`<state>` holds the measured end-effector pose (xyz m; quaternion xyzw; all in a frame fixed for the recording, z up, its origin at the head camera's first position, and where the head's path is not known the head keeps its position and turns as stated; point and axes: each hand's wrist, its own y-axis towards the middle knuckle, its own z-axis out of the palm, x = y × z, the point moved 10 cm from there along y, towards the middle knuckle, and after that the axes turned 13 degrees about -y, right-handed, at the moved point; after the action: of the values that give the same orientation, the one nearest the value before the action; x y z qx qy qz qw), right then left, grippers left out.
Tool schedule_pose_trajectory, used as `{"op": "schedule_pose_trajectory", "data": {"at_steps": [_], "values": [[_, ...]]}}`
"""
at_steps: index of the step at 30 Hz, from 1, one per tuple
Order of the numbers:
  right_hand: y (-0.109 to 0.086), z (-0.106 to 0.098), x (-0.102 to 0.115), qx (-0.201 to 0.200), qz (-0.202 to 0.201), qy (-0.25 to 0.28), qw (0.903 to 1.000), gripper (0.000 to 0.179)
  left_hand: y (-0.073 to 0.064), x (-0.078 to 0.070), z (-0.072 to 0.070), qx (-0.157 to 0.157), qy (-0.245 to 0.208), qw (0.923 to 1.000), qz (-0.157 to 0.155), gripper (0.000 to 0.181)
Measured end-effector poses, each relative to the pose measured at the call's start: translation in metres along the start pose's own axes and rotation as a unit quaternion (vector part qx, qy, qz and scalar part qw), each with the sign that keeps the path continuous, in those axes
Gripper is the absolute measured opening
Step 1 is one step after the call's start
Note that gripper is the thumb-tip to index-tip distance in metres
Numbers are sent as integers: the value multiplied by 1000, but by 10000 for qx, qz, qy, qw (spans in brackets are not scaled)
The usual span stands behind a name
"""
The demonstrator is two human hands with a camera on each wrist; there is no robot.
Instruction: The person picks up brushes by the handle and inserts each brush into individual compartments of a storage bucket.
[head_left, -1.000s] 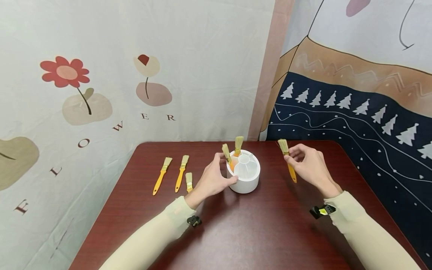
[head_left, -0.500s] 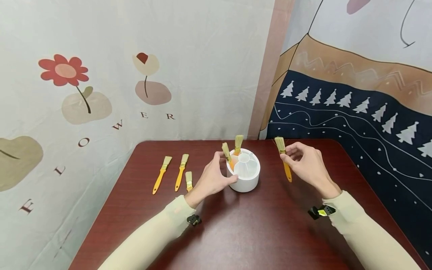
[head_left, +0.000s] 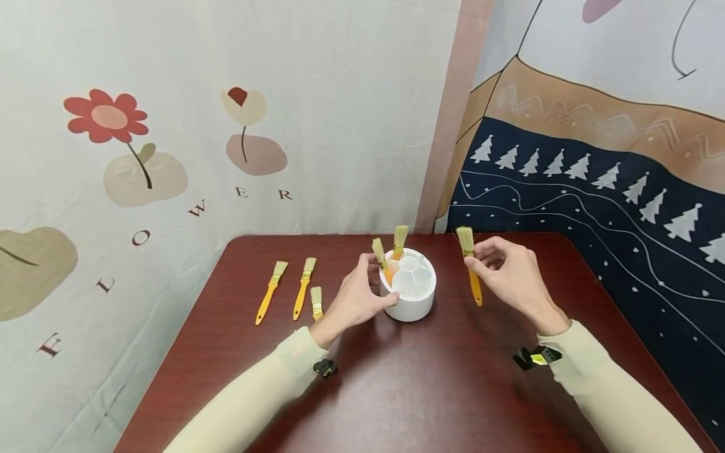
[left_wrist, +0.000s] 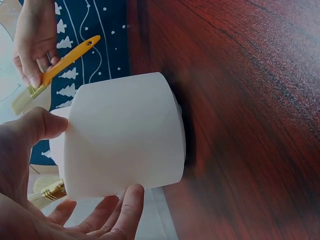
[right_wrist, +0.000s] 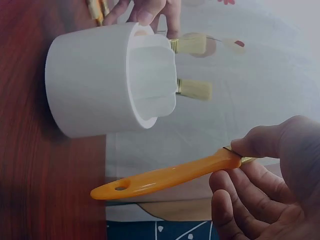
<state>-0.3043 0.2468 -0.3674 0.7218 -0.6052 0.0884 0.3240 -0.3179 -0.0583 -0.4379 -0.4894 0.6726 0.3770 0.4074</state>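
In the head view my left hand (head_left: 355, 299) holds the near left side of a round white divided holder (head_left: 410, 309), thumb on the front wall and fingers round the far side. Two paintbrushes stand in it bristles up, one at the back (head_left: 400, 239) and one leaning at the left (head_left: 381, 255). To the right of the holder, my right hand (head_left: 512, 277) pinches another paintbrush (right_wrist: 165, 177) near its metal band. Its bristles point up, its yellow handle hangs down, and it is apart from the holder. The left wrist view shows mostly the holder's white wall (left_wrist: 125, 135).
Left of the holder, three more yellow-handled paintbrushes lie on the dark red table (head_left: 419, 390): one far left (head_left: 272, 294), one in the middle (head_left: 304, 290), and one partly hidden behind the left wrist (head_left: 316, 302). Printed cloths (head_left: 340, 113) hang behind the table.
The right hand has moved slightly left with its paintbrush, closer to the holder, and the brush now hangs more upright. The left hand and the holder have stayed in place.
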Motion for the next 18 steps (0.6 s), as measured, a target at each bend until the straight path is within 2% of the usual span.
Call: {"op": "schedule_pose_trajectory", "data": {"at_steps": [18], "values": [[1, 0, 18, -25, -5, 277, 9996, 31, 0, 0, 0, -1, -63, 10000, 13, 88]]}}
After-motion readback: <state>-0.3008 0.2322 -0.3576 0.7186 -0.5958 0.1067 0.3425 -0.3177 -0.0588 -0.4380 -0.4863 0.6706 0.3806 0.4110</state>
